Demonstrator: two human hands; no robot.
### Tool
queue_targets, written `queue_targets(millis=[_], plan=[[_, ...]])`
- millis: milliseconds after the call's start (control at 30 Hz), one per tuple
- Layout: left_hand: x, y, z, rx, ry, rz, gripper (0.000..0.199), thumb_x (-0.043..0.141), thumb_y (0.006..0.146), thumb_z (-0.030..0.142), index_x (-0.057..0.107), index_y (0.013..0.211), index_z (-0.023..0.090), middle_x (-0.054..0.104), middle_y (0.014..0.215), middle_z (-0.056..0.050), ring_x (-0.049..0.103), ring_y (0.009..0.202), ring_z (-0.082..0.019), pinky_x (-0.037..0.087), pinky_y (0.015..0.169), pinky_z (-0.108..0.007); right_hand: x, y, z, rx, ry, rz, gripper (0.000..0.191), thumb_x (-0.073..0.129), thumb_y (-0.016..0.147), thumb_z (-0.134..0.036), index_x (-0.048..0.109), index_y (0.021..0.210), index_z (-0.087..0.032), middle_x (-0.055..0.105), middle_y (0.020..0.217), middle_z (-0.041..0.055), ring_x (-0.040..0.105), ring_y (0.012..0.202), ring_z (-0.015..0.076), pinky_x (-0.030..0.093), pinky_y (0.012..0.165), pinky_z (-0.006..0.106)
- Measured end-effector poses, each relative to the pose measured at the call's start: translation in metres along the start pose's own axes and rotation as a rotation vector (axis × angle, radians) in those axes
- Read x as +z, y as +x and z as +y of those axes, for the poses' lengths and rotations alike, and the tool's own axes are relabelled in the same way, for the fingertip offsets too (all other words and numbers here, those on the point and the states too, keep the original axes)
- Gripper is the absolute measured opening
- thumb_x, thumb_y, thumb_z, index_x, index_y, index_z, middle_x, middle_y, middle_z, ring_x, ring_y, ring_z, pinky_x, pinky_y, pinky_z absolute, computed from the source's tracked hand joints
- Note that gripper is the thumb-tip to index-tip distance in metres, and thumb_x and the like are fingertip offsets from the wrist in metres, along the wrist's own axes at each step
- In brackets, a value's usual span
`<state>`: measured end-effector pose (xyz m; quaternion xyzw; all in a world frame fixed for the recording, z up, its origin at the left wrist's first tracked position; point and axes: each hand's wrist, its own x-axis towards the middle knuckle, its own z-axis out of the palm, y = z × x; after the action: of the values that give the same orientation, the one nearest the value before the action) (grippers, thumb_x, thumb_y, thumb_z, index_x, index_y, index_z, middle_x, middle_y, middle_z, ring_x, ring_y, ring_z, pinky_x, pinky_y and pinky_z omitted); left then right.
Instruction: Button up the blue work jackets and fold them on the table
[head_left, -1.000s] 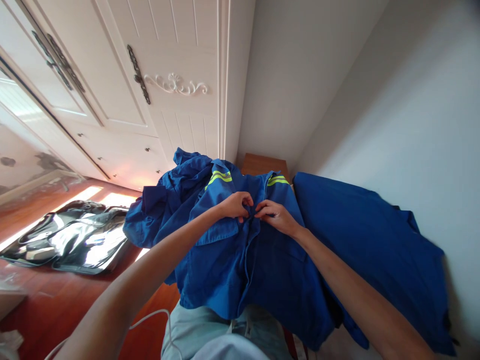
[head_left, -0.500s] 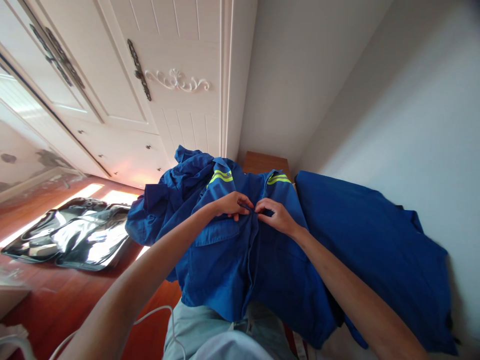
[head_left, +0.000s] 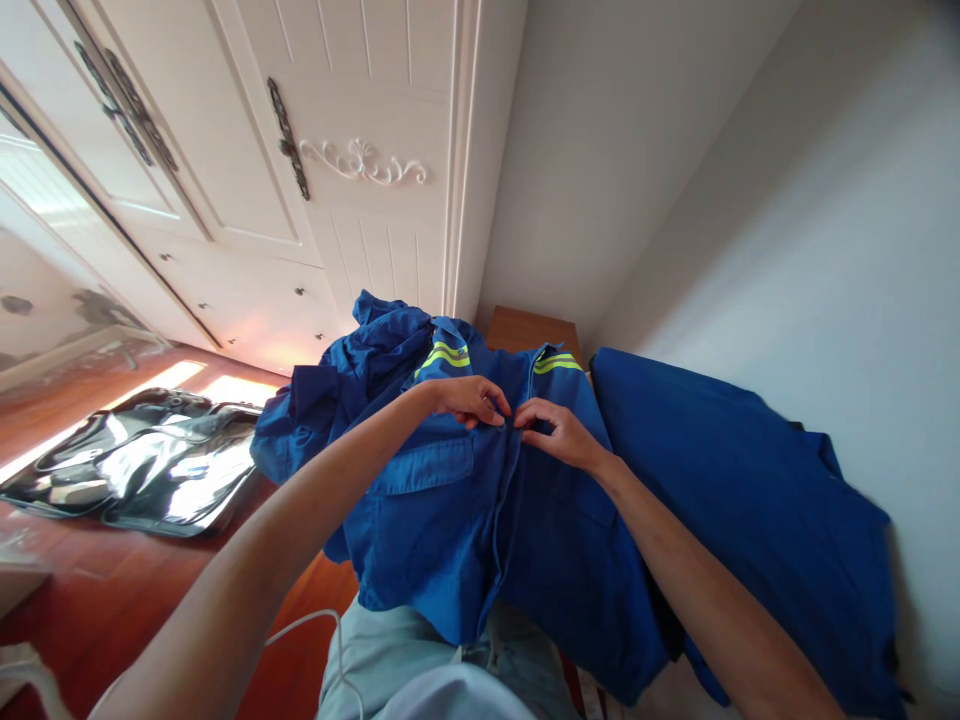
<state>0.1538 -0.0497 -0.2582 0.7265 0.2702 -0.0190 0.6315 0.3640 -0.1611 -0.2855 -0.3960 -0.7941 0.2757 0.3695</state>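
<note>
A blue jacket (head_left: 427,530) with yellow-green and grey stripes near its shoulders is spread over my lap. My left hand (head_left: 474,401) pinches the left front edge of the jacket at chest height, beside the front opening. Close to it on the right, my right hand (head_left: 551,430) has thumb and fingertips closed on the other front edge. The fingertips of both hands nearly meet; any button between them is too small to make out. A flapped pocket (head_left: 424,467) lies below my left hand.
Crumpled blue clothing (head_left: 322,400) lies at the left and a large blue garment (head_left: 742,480) at the right. An open suitcase (head_left: 142,460) sits on the wooden floor. White cabinets (head_left: 375,100) stand ahead. A white cable (head_left: 307,617) runs near my left leg.
My left hand has turned slightly, with its fingers lower over the jacket's edge. My right hand stays nearly in place. The view has shifted a little.
</note>
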Motion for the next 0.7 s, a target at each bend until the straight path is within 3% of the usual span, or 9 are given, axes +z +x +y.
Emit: queue_targets(millis=[200,433,533,700], plan=[[0.022,0.006,0.012,-0.204,-0.043,0.259,0.025,0.075,0.064,0.015,0.068,0.087,0.017,0.05,0.044,0.008,0.041,0.034,-0.007,0.024,0.035,-0.017,0.003,0.002,-0.002,0.042,-0.019,-0.015,0.007,0.066,0.085,-0.025,0.068,0.09,-0.021,0.065,0.096,0.0052,0.062,0.084,0.0178,0.052,0.079,0.033],[0.036,0.003,0.015,-0.212,0.005,0.401,0.021,0.072,0.068,0.013,0.065,0.088,0.015,0.049,0.041,0.007,0.043,0.034,-0.007,0.027,0.036,-0.017,0.013,0.002,-0.004,0.146,-0.054,0.02,0.016,0.063,0.08,-0.018,0.063,0.096,-0.019,0.064,0.094,0.0034,0.061,0.078,0.0157,0.051,0.075,0.03],[0.036,0.002,0.01,-0.169,-0.035,0.389,0.021,0.071,0.071,0.017,0.063,0.09,0.014,0.054,0.045,0.005,0.049,0.037,-0.008,0.03,0.037,-0.017,0.017,0.002,-0.006,0.149,-0.106,0.051,0.021,0.063,0.077,-0.015,0.06,0.097,-0.019,0.063,0.093,0.0026,0.059,0.077,0.0148,0.05,0.073,0.029],[0.034,-0.007,0.001,-0.03,-0.102,0.243,0.032,0.069,0.068,0.011,0.059,0.098,0.014,0.066,0.063,0.0,0.065,0.052,-0.013,0.043,0.044,-0.018,0.02,0.002,-0.006,0.132,-0.171,0.07,0.017,0.063,0.078,-0.018,0.061,0.094,-0.018,0.061,0.09,0.0027,0.059,0.076,0.0148,0.05,0.071,0.028]])
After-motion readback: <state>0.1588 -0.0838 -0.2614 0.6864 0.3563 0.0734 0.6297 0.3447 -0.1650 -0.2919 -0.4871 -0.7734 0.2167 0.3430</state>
